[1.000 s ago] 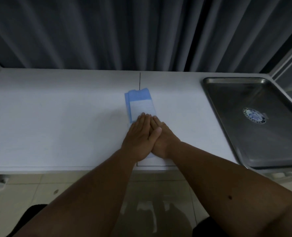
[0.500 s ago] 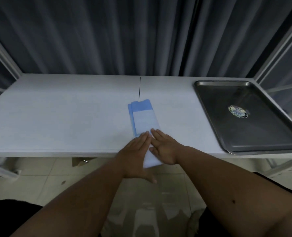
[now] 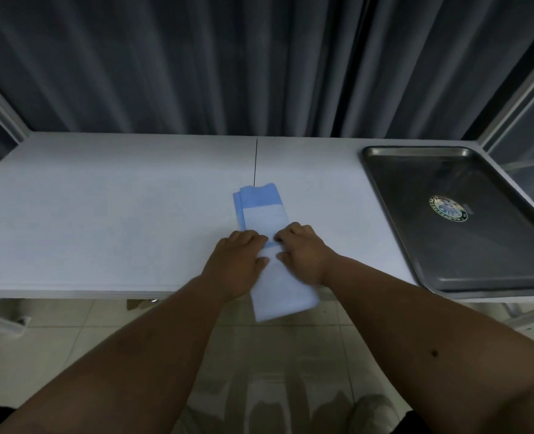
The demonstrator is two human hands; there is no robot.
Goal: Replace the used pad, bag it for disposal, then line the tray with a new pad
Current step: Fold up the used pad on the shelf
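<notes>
Two hands on folded pad, long soft blue-and-white strip lying mid-front on matte white surface, near end drooping past edge. Left hand and right hand side by side, fingers curled, pinching pad's middle. Shiny rectangular steel tray well right, round sticker inside.

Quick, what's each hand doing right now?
Left hand: closed on the pad.
Right hand: closed on the pad too.

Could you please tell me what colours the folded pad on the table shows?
The pad is light blue with a white panel, clearest in the head view.
</notes>
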